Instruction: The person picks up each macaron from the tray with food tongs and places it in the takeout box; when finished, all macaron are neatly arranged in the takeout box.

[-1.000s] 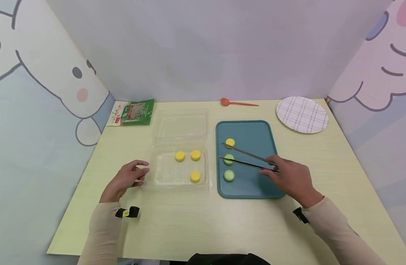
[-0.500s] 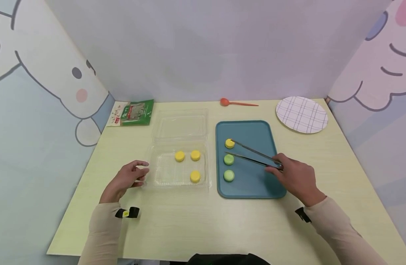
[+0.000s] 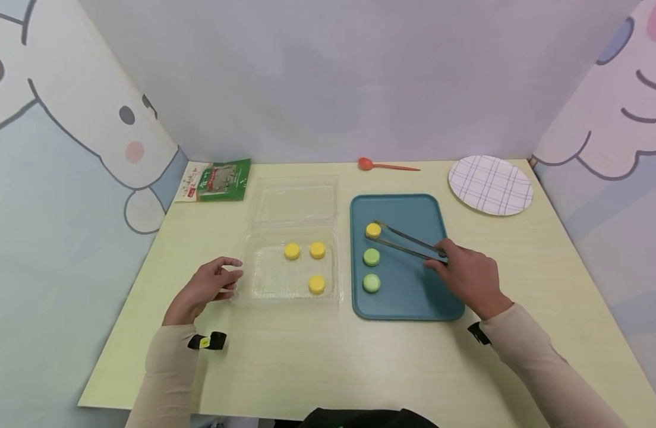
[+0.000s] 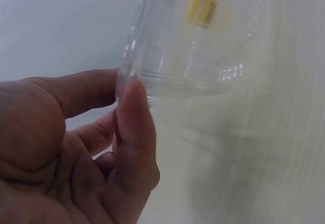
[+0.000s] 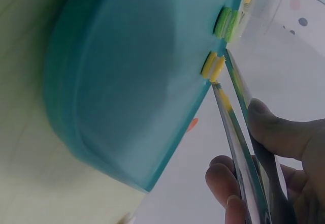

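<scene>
My left hand (image 3: pixel 202 288) pinches the left rim of a clear plastic clamshell box (image 3: pixel 269 279), thumb and finger on its edge in the left wrist view. The box lies with its lid folded back and holds yellow macarons (image 3: pixel 317 285). My right hand (image 3: pixel 472 279) holds long metal tongs (image 5: pixel 236 135) between thumb and fingers. Their tips stand apart, one on each side of a yellow macaron (image 3: pixel 373 230) on the blue tray (image 3: pixel 413 297); whether they touch it I cannot tell. Two green macarons (image 3: pixel 371 257) sit nearer to me in the same row.
At the back left lies a green and white food packet (image 3: pixel 221 180). An orange spoon (image 3: pixel 387 166) is by the back wall. A checked round plate (image 3: pixel 490 185) stands at the back right of the table (image 3: pixel 317 362).
The tongs' tips lay across the yellow and green macarons, drew back to the right, then came round the yellow one. My left hand stays on the box rim.
</scene>
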Action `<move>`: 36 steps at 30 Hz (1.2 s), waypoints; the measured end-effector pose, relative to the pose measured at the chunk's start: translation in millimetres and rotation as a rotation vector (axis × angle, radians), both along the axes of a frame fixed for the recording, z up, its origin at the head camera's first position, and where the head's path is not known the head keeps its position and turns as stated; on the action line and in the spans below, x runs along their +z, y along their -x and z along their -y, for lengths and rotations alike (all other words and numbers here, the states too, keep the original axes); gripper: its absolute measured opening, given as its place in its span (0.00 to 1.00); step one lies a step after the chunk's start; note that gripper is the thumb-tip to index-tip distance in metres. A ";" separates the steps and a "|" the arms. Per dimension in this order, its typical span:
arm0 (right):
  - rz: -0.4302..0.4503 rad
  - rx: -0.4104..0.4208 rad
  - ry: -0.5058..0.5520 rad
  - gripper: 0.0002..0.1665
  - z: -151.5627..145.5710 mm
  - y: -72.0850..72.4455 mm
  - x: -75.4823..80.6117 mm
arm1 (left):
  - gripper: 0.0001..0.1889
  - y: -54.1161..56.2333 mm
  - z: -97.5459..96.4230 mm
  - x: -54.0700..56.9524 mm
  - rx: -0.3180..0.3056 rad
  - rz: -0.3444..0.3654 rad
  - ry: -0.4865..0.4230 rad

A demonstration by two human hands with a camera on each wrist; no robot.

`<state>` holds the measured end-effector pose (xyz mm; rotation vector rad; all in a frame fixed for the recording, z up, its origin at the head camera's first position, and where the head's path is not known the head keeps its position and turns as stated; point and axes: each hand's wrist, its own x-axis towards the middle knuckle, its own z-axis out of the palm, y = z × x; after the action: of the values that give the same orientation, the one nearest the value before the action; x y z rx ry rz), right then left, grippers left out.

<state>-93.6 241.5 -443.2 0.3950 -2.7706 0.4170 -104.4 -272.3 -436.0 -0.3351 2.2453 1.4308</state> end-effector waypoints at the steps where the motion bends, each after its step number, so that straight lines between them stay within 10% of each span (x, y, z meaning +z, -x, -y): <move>1: 0.009 -0.001 -0.001 0.25 0.1 0.5 0.2 | 0.21 0.2 0.2 0.1 0.000 0.000 0.001; 22: 0.037 -0.012 -0.001 0.22 0.3 2.2 -0.5 | 0.22 0.5 0.6 0.4 -0.011 0.008 -0.001; 36: -0.137 0.062 0.049 0.28 12.3 3.2 14.1 | 0.21 0.2 1.4 -0.4 -0.009 0.005 -0.017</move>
<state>-96.8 229.2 -429.1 0.4800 -2.6162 0.4543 -104.6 -273.8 -436.4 -0.3222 2.2270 1.4424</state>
